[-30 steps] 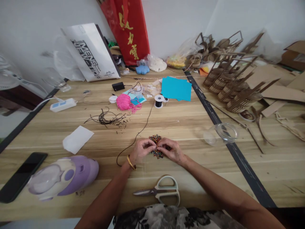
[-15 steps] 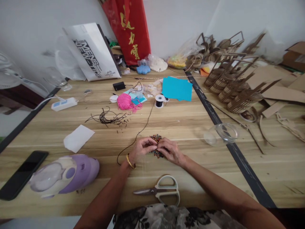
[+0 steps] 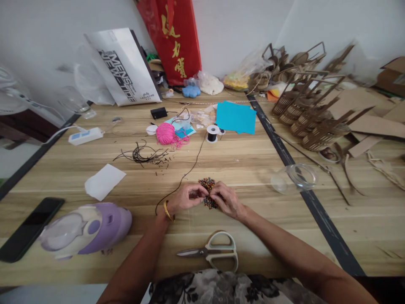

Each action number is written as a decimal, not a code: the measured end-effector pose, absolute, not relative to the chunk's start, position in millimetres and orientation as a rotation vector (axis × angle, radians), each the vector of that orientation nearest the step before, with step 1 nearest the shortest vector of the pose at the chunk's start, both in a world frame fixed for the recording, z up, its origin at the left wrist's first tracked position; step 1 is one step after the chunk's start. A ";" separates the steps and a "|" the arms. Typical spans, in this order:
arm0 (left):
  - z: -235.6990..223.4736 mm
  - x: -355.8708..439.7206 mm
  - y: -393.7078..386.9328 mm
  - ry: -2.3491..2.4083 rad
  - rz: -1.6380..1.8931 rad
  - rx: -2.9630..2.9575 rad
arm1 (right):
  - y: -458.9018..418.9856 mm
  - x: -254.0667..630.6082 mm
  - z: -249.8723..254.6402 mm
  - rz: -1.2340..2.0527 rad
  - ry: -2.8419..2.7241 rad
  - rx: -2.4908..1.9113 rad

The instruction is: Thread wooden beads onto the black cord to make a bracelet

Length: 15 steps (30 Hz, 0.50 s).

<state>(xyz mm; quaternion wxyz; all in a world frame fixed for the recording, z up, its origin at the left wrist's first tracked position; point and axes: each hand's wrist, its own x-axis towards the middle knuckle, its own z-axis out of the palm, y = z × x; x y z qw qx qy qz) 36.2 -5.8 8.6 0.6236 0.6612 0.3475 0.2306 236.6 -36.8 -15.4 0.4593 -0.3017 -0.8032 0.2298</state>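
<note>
far left of the counter (image 3: 249,160): dark phone (image 3: 31,230), lying flat, purple-and-white device (image 3: 110,228) just beside it, white paper (image 3: 105,181) a bit farther back. next, tangle of black cord pieces (image 3: 142,156) with small bits scattered around, pink yarn ball (image 3: 165,134) behind. black cord (image 3: 198,158) comes off the white-flanged spool (image 3: 212,134), runs toward the person and curves in by the left wrist, where the arm hides the rest. left hand (image 3: 188,197), gold bracelet (image 3: 168,211) on its wrist: fingers curled, thumb below, fingertips brought close together over the left edge of the bead pile (image 3: 207,184); anything between them too small to tell. bead pile, multicoloured, sits on the counter between the two hands, partly covered by both, showing mainly above and below the fingertips. scissors (image 3: 207,252) lie nearer the person than the pile, blades pointing left, apart from both hands. right hand (image 3: 228,200): fingers bent, thumb and index tips drawn together at the right edge of the pile, near the left fingertips; can't tell what they pinch. farther right, clear plastic container (image 3: 300,176), well apart from the hands, then brown baskets (image 3: 325,131) in a row behind it.
</note>
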 end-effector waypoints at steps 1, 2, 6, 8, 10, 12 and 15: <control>9.7 34.9 -5.2 0.773 0.508 1.540 | -36.7 236.5 -15.3 0.559 -1.979 -0.731; 10.8 34.1 -4.8 0.752 0.490 1.552 | -36.6 236.4 -15.4 0.553 -1.981 -0.717; 14.9 35.3 -5.6 0.739 0.455 1.514 | -37.0 237.0 -18.5 0.546 -2.003 -0.701; 15.8 37.9 -7.3 0.754 0.455 1.477 | -37.4 237.5 -20.8 0.545 -2.021 -0.706; 15.8 40.7 -9.0 0.778 0.469 1.455 | -37.8 237.9 -22.7 0.531 -2.037 -0.704; 14.9 42.7 -9.9 0.802 0.490 1.451 | -38.1 237.9 -23.8 0.501 -2.051 -0.705; 12.1 43.2 -9.1 0.822 0.514 1.465 | -38.3 237.4 -23.5 0.466 -2.067 -0.716</control>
